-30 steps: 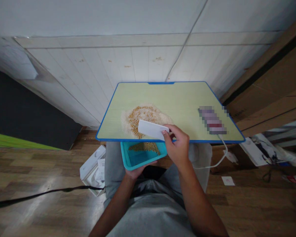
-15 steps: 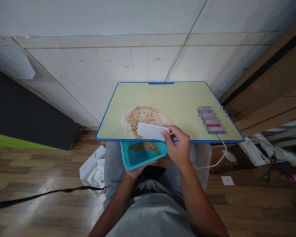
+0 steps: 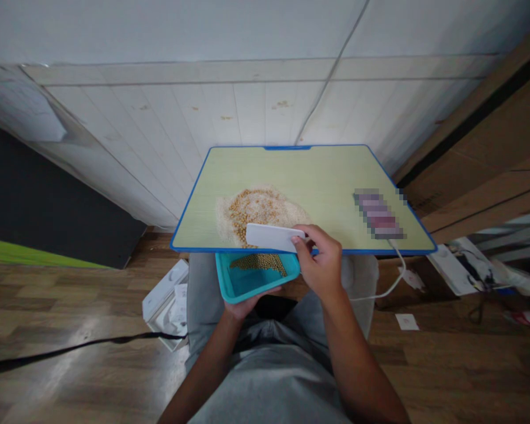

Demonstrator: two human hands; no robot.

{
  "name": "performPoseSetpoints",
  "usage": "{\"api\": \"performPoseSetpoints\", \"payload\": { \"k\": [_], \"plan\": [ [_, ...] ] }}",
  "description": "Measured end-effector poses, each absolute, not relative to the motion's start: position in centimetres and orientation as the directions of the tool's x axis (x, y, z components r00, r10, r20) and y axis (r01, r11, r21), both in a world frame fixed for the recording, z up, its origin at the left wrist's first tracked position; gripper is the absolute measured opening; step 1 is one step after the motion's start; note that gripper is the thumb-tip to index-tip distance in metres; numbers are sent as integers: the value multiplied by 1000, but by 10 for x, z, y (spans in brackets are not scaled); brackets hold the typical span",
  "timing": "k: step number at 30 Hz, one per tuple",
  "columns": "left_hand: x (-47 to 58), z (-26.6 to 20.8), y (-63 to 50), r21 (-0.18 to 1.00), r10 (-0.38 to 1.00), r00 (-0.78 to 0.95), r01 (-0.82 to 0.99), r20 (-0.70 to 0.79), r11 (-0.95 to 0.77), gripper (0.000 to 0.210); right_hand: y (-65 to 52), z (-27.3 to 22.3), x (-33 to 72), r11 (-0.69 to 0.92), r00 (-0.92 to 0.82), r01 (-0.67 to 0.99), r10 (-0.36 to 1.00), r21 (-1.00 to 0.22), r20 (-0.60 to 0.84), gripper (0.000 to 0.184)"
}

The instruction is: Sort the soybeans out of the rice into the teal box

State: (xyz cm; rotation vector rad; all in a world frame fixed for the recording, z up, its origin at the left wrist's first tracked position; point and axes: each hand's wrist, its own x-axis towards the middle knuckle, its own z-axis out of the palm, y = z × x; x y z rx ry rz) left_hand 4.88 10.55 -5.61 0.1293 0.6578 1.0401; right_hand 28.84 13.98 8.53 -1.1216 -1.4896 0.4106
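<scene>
My right hand (image 3: pixel 321 259) pinches one end of a flat white rectangular card (image 3: pixel 271 237), which looks stiff. The card is held over the front edge of the table, hiding part of the grains behind it. My left hand (image 3: pixel 242 306) supports a turquoise plastic container (image 3: pixel 228 294) from below, just under the table's front edge; most of its fingers are hidden. Golden-brown soybeans (image 3: pixel 265 262) lie in the container's far part. On the table, a pile of pale rice-like grains (image 3: pixel 287 207) is mixed with yellowish beans (image 3: pixel 241 206).
The small folding table (image 3: pixel 327 171) has a blue rim. A phone-like item (image 3: pixel 378 215), blurred out, lies at its right with a white cable (image 3: pixel 400 277) hanging down. An open white box (image 3: pixel 170 300) stands on the floor at left, cardboard boxes (image 3: pixel 486 135) at right.
Almost nothing differs. My right hand and the white card have shifted very slightly; the container and the pile look the same.
</scene>
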Motion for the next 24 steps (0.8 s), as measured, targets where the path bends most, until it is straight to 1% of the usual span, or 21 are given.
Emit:
{"api": "performPoseSetpoints", "payload": {
  "k": [4, 7, 11, 14, 19, 24],
  "plan": [
    [51, -47, 106, 383, 817, 329, -758, -473, 528, 72, 138, 86, 289, 471, 145, 402, 814, -785, 563, 15],
    [54, -38, 105, 399, 807, 307, -746, -505, 533, 72, 137, 87, 289, 450, 153, 399, 827, -799, 542, 18],
    [56, -33, 104, 420, 797, 289, -727, -530, 543, 70, 136, 88, 289, 459, 155, 379, 825, -804, 544, 17],
    [54, -38, 104, 406, 808, 312, -739, -501, 537, 71, 136, 88, 288, 467, 169, 380, 813, -798, 557, 18],
    [47, -54, 105, 389, 831, 376, -752, -410, 532, 71, 137, 87, 287, 436, 167, 433, 822, -789, 545, 23],
    [47, -61, 104, 400, 839, 359, -756, -409, 518, 71, 137, 85, 288, 444, 157, 424, 822, -789, 547, 23]
  ]
}}
